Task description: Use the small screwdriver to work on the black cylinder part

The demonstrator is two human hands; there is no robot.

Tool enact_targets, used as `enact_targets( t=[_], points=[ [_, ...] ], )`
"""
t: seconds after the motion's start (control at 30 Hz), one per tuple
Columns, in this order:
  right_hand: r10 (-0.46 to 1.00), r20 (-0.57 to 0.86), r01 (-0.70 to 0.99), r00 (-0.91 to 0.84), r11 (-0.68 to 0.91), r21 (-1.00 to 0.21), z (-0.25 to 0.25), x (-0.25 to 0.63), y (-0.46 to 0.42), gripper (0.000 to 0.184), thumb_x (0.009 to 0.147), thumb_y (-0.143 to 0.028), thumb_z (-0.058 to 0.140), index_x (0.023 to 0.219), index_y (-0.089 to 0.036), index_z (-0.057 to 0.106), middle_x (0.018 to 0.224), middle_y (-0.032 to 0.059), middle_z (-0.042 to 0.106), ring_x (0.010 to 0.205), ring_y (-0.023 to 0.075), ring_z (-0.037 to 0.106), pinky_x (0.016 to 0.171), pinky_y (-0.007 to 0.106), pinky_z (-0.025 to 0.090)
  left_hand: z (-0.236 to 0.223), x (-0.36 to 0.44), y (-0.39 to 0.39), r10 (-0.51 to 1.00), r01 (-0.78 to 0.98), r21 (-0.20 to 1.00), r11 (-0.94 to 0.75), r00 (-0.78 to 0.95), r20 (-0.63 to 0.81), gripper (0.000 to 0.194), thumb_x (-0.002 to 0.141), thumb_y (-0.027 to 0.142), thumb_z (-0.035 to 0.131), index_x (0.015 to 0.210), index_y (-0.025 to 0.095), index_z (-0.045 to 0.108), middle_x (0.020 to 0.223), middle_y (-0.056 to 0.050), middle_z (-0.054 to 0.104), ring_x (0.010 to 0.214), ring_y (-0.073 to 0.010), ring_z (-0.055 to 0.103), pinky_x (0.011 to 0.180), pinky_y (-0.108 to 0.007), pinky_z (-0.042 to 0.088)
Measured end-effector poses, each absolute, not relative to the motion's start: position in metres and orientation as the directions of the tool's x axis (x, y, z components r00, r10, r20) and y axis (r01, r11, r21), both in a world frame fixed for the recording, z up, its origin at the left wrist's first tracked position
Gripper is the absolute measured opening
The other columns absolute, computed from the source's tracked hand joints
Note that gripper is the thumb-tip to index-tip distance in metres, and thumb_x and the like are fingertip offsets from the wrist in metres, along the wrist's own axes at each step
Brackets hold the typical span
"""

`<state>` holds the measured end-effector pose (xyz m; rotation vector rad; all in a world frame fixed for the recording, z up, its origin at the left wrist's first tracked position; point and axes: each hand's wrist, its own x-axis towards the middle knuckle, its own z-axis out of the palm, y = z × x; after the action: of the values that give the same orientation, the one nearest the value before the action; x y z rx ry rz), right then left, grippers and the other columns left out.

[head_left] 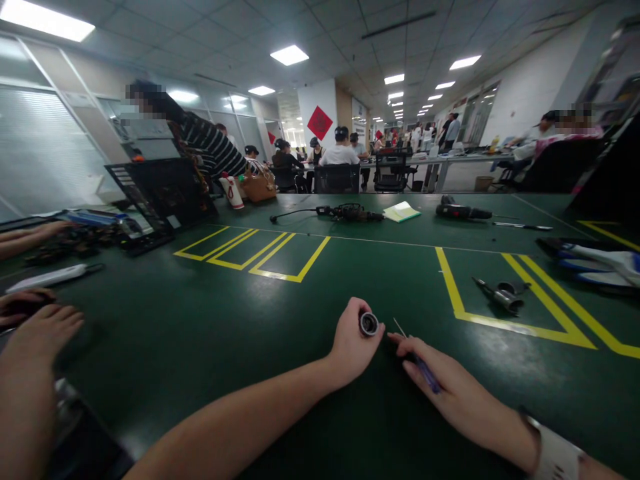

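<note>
Nearest, our right hand (pixel 440 365) grasps a purple-handled screwdriver (pixel 427 376), its thin tip just beside but apart from the metal sleeve (pixel 369 324). Our left hand (pixel 351 343) has its grip curled round that sleeve, mouth facing us, above the green surface (pixel 280 333). We judge this as tool work at the mouth; the next move calls for steady alignment. Farther right, metal parts (pixel 509 300) lie within yellow tape (pixel 520 327); beyond lies a cordless drill (pixel 463 211).
</note>
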<state>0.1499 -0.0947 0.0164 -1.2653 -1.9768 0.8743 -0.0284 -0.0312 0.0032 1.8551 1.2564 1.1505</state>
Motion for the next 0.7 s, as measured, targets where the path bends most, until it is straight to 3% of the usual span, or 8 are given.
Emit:
enact_targets(
  t=[0.13,0.23,0.43,0.7],
  points=[
    [0.949,0.298,0.392,-0.104,0.314,-0.865,0.019,0.161,-0.096,0.027,0.089,-0.04,0.046,0.106,-0.025,0.061,0.101,0.0069,0.068,0.095,0.0238,0.064,0.082,0.04,0.052,0.006,-0.032,-0.03,0.875,0.393,0.791,-0.469,0.328,0.356,0.021,0.069,0.02,0.069,0.078,0.018,0.05,0.078,0.001,0.052,0.07,-0.0131,0.049,0.062,-0.025,0.04],
    [0.915,0.4,0.27,-0.051,0.398,-0.877,0.019,0.168,-0.102,0.022,0.09,-0.038,0.048,0.1,-0.026,0.064,0.087,0.0039,0.068,0.08,0.0196,0.065,0.07,0.032,0.053,0.008,-0.032,-0.029,0.809,0.35,0.762,-0.544,0.461,0.365,0.021,0.068,0.021,0.072,0.078,0.017,0.054,0.082,0.0,0.056,0.077,-0.0146,0.052,0.069,-0.026,0.042],
    [0.945,0.289,0.255,-0.155,0.321,-0.912,0.02,0.162,-0.113,0.016,0.089,-0.034,0.049,0.085,-0.024,0.061,0.078,0.0032,0.066,0.07,0.0191,0.063,0.06,0.031,0.052,0.008,-0.03,-0.029,0.764,0.341,0.772,-0.536,0.584,0.273,0.013,0.074,0.021,0.065,0.081,0.017,0.055,0.079,0.0,0.057,0.072,-0.0125,0.053,0.064,-0.023,0.043],
    [0.871,0.405,0.404,-0.277,0.488,-0.774,0.023,0.153,-0.12,0.01,0.085,-0.021,0.05,0.09,-0.026,0.058,0.087,0.0051,0.065,0.08,0.0218,0.063,0.07,0.035,0.052,0.007,-0.03,-0.03,0.704,0.44,0.635,-0.635,0.668,0.241,0.013,0.076,0.027,0.062,0.071,0.017,0.055,0.067,0.002,0.055,0.063,-0.0116,0.051,0.059,-0.023,0.038]
  ],
)
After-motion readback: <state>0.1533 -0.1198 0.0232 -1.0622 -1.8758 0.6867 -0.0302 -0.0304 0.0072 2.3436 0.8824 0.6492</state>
